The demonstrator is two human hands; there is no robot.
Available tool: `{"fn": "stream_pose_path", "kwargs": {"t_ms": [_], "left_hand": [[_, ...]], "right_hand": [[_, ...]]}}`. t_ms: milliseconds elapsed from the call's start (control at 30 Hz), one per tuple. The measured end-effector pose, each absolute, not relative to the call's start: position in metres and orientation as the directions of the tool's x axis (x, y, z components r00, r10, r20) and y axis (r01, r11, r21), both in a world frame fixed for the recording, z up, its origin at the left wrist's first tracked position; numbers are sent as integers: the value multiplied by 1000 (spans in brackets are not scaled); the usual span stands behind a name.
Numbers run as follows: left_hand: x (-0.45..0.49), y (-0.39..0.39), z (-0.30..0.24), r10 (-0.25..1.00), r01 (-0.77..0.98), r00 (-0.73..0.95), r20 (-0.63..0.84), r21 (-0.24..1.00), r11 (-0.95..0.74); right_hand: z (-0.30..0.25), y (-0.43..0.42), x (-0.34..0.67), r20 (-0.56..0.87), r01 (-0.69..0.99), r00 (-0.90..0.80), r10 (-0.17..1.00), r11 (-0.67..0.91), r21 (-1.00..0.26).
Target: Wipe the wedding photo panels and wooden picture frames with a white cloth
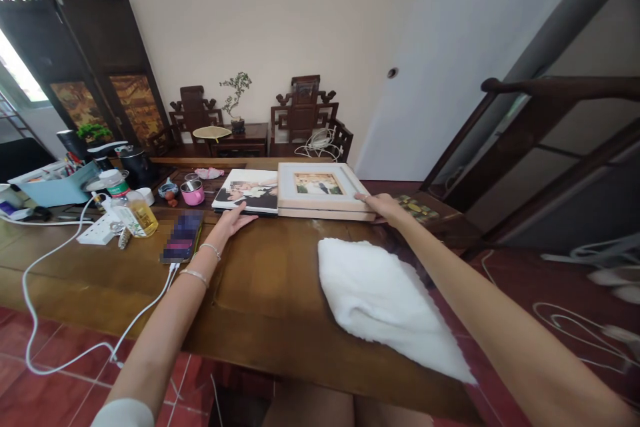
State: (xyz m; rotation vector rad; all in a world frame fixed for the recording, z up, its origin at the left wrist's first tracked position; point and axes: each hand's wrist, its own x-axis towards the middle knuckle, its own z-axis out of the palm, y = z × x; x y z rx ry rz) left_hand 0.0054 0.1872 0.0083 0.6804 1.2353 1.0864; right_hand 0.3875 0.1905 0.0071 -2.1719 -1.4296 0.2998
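My left hand (237, 218) is at the front edge of a flat photo album (249, 189) with a white-edged cover picture. Its thumb points up at the cover and its fingers stretch to the right, apart from the thumb. Right beside the album lies a thick cream photo box (289, 197) with a framed picture in its lid. My right hand (383, 205) grips this box at the front right corner, some fingers on the top and the rest hidden at the side. A white fluffy cloth (370, 287) lies nearer to me on the wooden table (265, 293).
Left of the album stand a pink cup (193, 193), a phone (183, 237) on a white cable, an oil-coloured bottle (133, 207), a power strip (97, 230) and a blue organizer box (60, 187). Dark wooden chairs (306, 113) stand behind the table.
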Motion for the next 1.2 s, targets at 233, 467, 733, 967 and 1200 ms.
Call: {"fn": "stream_pose_path", "kwargs": {"t_ms": [233,467,733,967,1200], "left_hand": [[12,181,39,941,303,-54,-334,892,334],[82,214,68,999,702,-31,-35,711,47],[136,235,59,997,839,8,81,541,-51],[135,220,96,991,805,61,119,582,-119],[110,156,108,950,55,285,-129,991,119]], "right_hand": [[1,212,405,-36,835,332,943,-311,-454],[12,215,411,31,871,311,950,-272,-410],[23,211,401,157,897,320,934,-245,-368],[58,179,405,313,906,298,902,-164,-389],[75,106,401,511,797,307,803,76,-599]]}}
